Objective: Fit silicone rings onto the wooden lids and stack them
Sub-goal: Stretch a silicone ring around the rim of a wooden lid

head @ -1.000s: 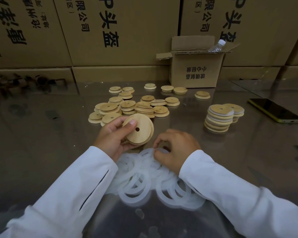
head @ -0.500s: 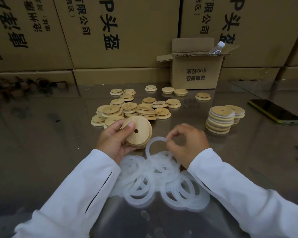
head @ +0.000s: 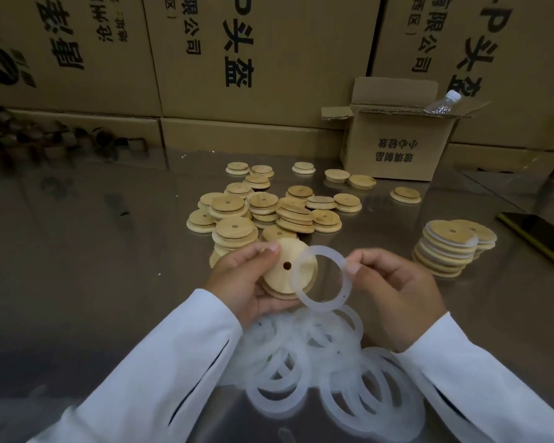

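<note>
Wooden lid [head: 275,279] with a small round hole through it sits tilted in our left hand [head: 243,282]. The thumb curls over its upper edge and the fingers wrap under its lower rim, so the flat face looks toward us. Overlapping the right part of that lid is a translucent silicone ring [head: 317,306], which our right hand [head: 397,292] pinches at its right side between thumb and forefinger, the other fingers loosely curled beneath. The ring's left arc lies across the lid's face, and we cannot tell whether it touches the wood. Neither lid nor ring rests on the table [head: 77,251]; both are held above it. Directly below the lid, nearer to us, lies a loose pile of silicone rings [head: 317,372], overlapping one another between our white sleeves [head: 160,362]. Beyond the lid, a heap of bare wooden lids [head: 269,212] spreads over the shiny surface, some in short leaning stacks, a few lying singly farther back. To the right of the lid stands a stack of ringed lids [head: 445,254], pale bands showing between the wooden discs. Farther right of the lid a dark phone [head: 538,238] with a yellow edge lies flat. Far beyond the lid and to its right, a small open carton [head: 394,145] holds a clear plastic bottle [head: 442,103], and large printed cartons [head: 263,59] form a wall behind everything.
</note>
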The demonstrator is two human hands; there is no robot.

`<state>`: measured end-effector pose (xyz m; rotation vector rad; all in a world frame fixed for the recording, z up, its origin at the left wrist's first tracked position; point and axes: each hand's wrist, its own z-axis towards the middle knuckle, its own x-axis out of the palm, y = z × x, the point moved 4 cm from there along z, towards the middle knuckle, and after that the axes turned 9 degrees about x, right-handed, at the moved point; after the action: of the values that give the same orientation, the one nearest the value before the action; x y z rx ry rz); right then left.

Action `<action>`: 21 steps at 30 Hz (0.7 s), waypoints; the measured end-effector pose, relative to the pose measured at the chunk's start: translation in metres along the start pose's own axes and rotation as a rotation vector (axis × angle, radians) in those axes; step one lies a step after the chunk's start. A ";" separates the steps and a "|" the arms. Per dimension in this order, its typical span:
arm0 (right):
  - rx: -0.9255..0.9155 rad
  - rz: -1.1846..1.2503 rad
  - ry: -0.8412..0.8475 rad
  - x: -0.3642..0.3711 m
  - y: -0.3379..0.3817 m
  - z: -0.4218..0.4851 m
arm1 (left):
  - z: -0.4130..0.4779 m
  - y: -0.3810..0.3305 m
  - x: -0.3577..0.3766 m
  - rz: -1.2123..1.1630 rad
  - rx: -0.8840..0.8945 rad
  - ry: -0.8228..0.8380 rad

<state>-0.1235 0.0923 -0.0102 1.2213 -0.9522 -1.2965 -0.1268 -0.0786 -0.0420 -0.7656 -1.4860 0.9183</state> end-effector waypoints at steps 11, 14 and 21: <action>0.163 0.176 -0.048 0.004 -0.011 0.005 | -0.007 0.012 0.016 0.067 -0.069 0.199; 0.127 0.134 -0.028 0.005 -0.009 0.004 | -0.007 0.012 0.016 0.073 -0.034 0.197; 0.048 -0.026 -0.086 0.004 -0.007 0.003 | -0.010 0.006 0.019 0.140 0.091 0.208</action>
<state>-0.1272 0.0892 -0.0176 1.2261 -1.0372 -1.3629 -0.1193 -0.0576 -0.0381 -0.8792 -1.2131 0.9732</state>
